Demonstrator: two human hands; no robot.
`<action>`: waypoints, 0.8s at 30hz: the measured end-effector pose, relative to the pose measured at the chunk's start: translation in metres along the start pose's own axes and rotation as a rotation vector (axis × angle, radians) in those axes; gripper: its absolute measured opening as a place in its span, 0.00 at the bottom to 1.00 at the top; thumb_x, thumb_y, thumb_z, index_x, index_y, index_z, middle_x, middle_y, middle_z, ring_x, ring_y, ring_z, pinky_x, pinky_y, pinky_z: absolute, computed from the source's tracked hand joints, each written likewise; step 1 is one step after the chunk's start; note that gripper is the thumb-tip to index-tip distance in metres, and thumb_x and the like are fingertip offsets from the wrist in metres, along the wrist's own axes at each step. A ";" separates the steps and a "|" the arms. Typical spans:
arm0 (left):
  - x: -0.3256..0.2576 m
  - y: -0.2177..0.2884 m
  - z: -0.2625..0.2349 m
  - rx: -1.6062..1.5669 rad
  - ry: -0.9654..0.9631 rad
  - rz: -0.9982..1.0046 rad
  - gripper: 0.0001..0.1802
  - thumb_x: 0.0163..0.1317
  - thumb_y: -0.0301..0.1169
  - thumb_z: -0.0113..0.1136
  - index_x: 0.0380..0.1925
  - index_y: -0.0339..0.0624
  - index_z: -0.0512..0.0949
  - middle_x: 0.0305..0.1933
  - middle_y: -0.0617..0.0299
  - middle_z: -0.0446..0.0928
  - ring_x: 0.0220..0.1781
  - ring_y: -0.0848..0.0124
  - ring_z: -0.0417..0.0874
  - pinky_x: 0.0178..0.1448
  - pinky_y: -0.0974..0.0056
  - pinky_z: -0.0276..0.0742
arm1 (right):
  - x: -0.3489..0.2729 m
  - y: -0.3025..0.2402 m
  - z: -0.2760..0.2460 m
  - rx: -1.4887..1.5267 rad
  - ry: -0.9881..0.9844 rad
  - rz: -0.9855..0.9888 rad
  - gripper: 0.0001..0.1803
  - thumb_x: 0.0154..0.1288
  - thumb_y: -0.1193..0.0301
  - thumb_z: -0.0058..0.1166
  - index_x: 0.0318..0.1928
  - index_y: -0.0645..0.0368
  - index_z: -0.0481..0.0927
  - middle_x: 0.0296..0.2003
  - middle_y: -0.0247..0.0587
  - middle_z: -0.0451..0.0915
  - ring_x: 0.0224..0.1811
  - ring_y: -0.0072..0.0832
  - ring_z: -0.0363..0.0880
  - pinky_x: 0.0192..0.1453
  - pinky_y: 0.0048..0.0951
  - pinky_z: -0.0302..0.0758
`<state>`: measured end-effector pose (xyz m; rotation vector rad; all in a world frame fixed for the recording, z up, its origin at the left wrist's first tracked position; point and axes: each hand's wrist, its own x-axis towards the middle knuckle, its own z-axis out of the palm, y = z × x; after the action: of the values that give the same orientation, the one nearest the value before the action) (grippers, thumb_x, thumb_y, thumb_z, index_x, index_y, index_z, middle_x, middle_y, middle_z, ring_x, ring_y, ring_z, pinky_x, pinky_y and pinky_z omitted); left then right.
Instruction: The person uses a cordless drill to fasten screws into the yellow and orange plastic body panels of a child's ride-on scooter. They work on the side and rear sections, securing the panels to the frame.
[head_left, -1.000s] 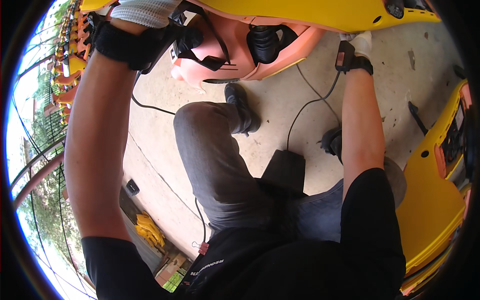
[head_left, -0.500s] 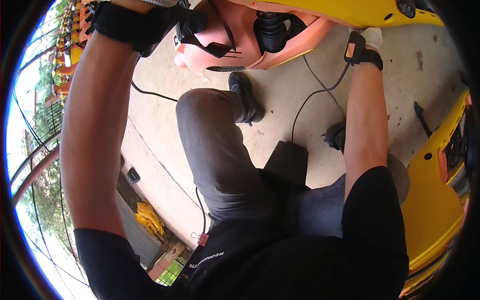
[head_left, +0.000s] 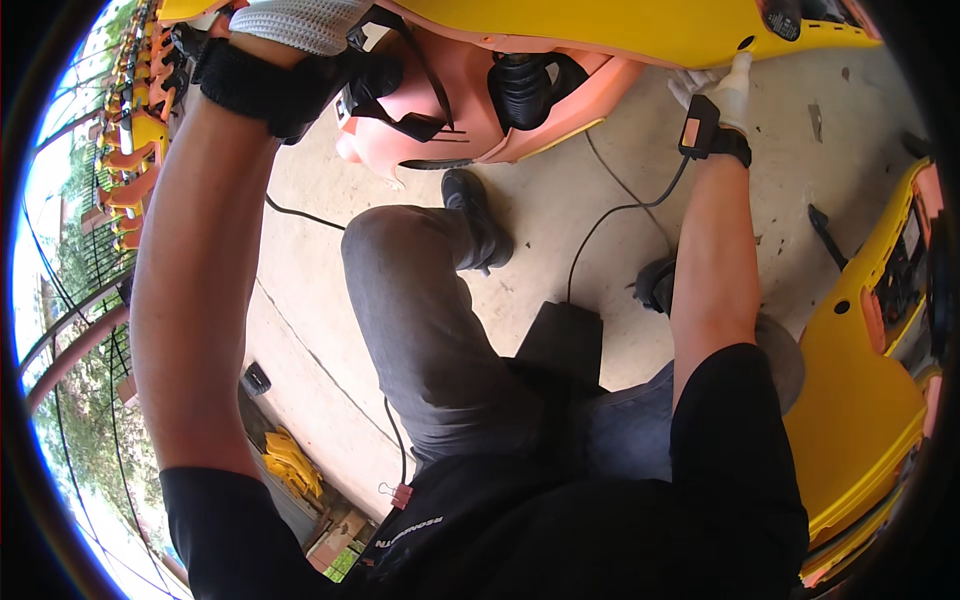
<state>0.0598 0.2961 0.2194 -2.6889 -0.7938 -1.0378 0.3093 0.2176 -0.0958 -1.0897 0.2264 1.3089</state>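
Observation:
A large yellow panel (head_left: 600, 25) spans the top, with a pink plastic body (head_left: 450, 75) under it. A black ribbed, spring-like part (head_left: 525, 90) sits in an opening of the pink body. My left hand (head_left: 305, 25), in a white knitted glove, is up at the top left beside the pink and yellow parts; its fingers are mostly hidden. At the panel's lower right edge is my right hand (head_left: 733, 95), in a pale glove. Its fingers are stretched apart, one tip at the edge, and no held object shows. Black straps circle both wrists.
A second yellow body (head_left: 860, 430) stands close on my right. Black cables (head_left: 625, 207) run from the wrist unit past my legs. A black wedge-shaped object (head_left: 560, 340) is between my knees. Yellow pieces (head_left: 292, 465) lie at lower left; a row of orange-yellow machines (head_left: 135, 165) stands far left.
The whole view has shifted slightly, so the scene sits lower and to the left. More of my left glove shows. My right hand's fingers, bunched and blurred before, now appear spread below the panel edge.

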 end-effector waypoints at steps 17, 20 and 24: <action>-0.023 0.008 -0.065 0.357 0.054 -0.140 0.16 0.68 0.38 0.55 0.38 0.33 0.80 0.30 0.56 0.74 0.30 0.63 0.76 0.37 0.60 0.74 | 0.014 -0.018 0.010 -0.037 -0.033 0.029 0.28 0.68 0.41 0.46 0.52 0.51 0.72 0.46 0.39 0.78 0.44 0.33 0.78 0.46 0.44 0.82; -0.065 0.028 -0.080 -0.319 0.019 -0.520 0.14 0.66 0.29 0.52 0.44 0.27 0.76 0.34 0.59 0.70 0.34 0.69 0.69 0.41 0.65 0.68 | 0.009 -0.011 0.020 -0.068 0.101 -0.003 0.30 0.66 0.40 0.46 0.50 0.53 0.73 0.43 0.40 0.78 0.41 0.33 0.79 0.41 0.43 0.82; -0.124 0.076 -0.037 -1.333 0.050 -1.362 0.20 0.60 0.17 0.44 0.52 0.20 0.71 0.42 0.53 0.73 0.39 0.65 0.73 0.45 0.65 0.72 | 0.013 -0.024 0.013 -0.091 0.136 0.037 0.34 0.63 0.38 0.47 0.47 0.59 0.72 0.37 0.42 0.78 0.37 0.34 0.78 0.42 0.43 0.82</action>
<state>0.0014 0.1674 0.1681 -2.4608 -2.9248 -2.5447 0.3282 0.2395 -0.0858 -1.2591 0.2913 1.2892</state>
